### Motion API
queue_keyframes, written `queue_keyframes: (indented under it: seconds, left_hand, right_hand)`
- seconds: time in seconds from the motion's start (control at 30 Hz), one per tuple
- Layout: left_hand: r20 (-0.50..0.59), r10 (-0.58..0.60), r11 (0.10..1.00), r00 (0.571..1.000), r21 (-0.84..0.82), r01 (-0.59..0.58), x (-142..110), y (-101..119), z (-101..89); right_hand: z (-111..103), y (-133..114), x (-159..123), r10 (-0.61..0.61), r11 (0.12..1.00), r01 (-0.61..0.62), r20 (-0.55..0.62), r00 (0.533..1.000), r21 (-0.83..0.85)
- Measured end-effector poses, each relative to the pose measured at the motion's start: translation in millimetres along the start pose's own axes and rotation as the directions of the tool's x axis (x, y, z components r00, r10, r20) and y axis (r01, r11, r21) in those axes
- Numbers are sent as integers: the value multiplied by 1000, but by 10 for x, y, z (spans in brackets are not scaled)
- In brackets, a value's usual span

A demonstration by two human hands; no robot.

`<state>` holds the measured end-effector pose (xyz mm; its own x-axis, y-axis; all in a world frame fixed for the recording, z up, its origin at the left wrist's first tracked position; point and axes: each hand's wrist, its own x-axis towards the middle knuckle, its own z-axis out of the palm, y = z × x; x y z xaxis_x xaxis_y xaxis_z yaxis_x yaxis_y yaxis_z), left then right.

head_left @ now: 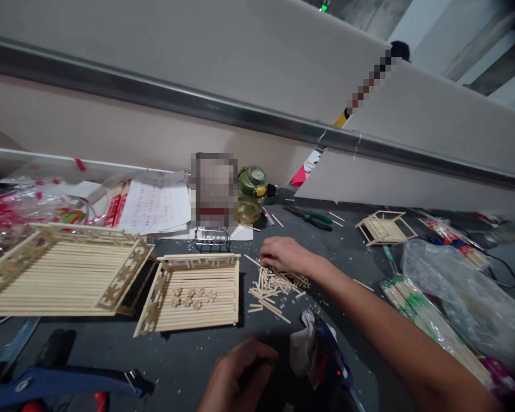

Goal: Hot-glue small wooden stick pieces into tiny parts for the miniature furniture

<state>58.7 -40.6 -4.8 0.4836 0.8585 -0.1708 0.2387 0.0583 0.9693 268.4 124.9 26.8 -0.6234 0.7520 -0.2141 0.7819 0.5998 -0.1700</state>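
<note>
My right hand (pixel 285 254) reaches down at the far edge of a loose pile of short wooden sticks (pixel 274 286). Its fingers are bent together, and what the tips hold, if anything, is hidden. Nearer me, my left hand (pixel 240 369) hovers at the bottom middle, loosely curled, with a gap between thumb and forefinger and nothing visible in it. A small stick-built tray with low railings (pixel 197 317) lies left of the pile. Several little wooden flower-like pieces (pixel 191 297) rest on its slatted floor.
A larger stick-built frame (pixel 60 274) stands at left, above a blue-handled tool (pixel 68 386). Behind are papers (pixel 154 200), a green bottle (pixel 251 194) and green-handled pliers (pixel 317 219). On the right lie a small stick chair-like frame (pixel 386 229), bundled sticks (pixel 433 326) and plastic wrap (pixel 459 297).
</note>
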Motion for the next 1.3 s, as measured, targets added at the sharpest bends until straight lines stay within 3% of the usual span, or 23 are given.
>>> queue_keyframes:
  seconds: [0.37,0.93,1.3]
  left_hand:
    - [40,8,998,999,57,-11,4,24,-19]
    - [4,64,996,998,60,-64,3,0,29]
    - [-10,56,997,998,54,-55,-30,-20,47]
  right_hand:
    - [-90,-182,144,199,980,-194,120,973,-54]
    - [-34,-241,187,253,967,-254,60,966,2]
    - [-181,-92,23,224,965,-220,-12,974,145]
